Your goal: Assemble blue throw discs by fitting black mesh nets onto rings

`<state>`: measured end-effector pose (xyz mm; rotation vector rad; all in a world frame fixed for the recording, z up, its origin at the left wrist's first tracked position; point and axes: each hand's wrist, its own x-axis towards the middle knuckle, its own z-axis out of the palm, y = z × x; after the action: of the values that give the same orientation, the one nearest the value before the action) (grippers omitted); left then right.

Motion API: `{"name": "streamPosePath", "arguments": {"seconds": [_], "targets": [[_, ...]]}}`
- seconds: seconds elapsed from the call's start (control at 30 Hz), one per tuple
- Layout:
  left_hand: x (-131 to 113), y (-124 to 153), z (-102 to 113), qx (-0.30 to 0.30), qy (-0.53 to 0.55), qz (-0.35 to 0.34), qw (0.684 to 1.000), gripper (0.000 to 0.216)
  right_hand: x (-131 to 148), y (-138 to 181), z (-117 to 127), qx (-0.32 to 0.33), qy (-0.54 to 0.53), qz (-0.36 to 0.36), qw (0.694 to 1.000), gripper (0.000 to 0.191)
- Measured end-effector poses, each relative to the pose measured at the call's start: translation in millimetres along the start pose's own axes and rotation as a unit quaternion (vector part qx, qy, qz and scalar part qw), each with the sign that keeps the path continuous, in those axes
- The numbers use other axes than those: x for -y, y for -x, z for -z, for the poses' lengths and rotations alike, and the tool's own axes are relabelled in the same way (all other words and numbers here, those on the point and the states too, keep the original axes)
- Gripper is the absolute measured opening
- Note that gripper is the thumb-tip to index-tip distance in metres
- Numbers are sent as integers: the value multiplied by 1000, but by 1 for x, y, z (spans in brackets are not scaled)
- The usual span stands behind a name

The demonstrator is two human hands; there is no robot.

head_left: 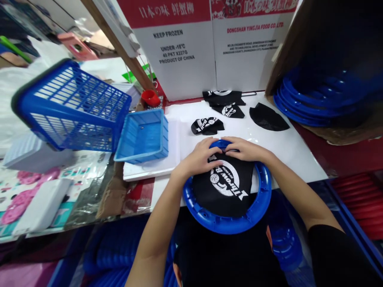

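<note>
A blue plastic ring (228,225) lies at the table's near edge, tilted toward my body. Inside it is a black mesh fabric piece (224,199) with a white "Throw Ball" print. My left hand (204,156) grips the ring's far left rim, its thumb stretched over the fabric's top edge. At the far rim, my right hand (245,149) has its bent fingers over the ring and fabric edge, close to the left fingertips. A gap shows between the fabric and the ring on the right. How the fabric meets the far rim is hidden under my fingers.
Black printed fabric pieces (208,126) and a plain black mesh piece (268,117) lie beyond the ring. To the left are a light blue tray (164,137) and a tipped blue basket (74,107). Blue rings (305,113) fill a carton at right. White cartons (185,75) stand behind.
</note>
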<state>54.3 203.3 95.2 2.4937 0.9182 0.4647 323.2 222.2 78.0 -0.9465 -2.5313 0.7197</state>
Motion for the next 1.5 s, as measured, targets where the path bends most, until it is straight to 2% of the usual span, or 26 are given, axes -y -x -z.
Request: {"name": "streamPosePath", "arguments": {"seconds": [0.1,0.23,0.33,0.43,0.53,0.63,0.77,0.9,1.1,1.3,1.5], "targets": [[5,-1,-9,31,2,6,999,40,5,-3,-7,-25,10,19,999,21],[0,-1,-11,40,-48,38,997,52,10,3,4,-59,63,4,996,29],[-12,-1,-10,42,-109,95,989,59,9,9,18,-24,61,-15,998,33],[-21,1,-8,54,-135,117,982,50,6,13,25,26,38,-54,998,32],[-18,5,1,69,-95,110,987,31,3,13,27,76,0,-81,994,35],[-8,9,15,60,-8,101,993,19,2,12,26,99,-35,-86,991,35],[-2,10,25,27,57,90,994,15,3,11,24,117,-70,-82,987,32],[-3,8,25,1,57,124,991,16,1,12,24,133,-86,-81,984,33],[5,5,22,-11,144,166,976,20,4,12,31,108,-127,-83,983,33],[18,1,16,-20,196,130,972,24,1,10,39,77,-171,-104,977,36],[25,1,17,14,239,151,959,25,-9,9,40,77,-220,-129,964,38]]}}
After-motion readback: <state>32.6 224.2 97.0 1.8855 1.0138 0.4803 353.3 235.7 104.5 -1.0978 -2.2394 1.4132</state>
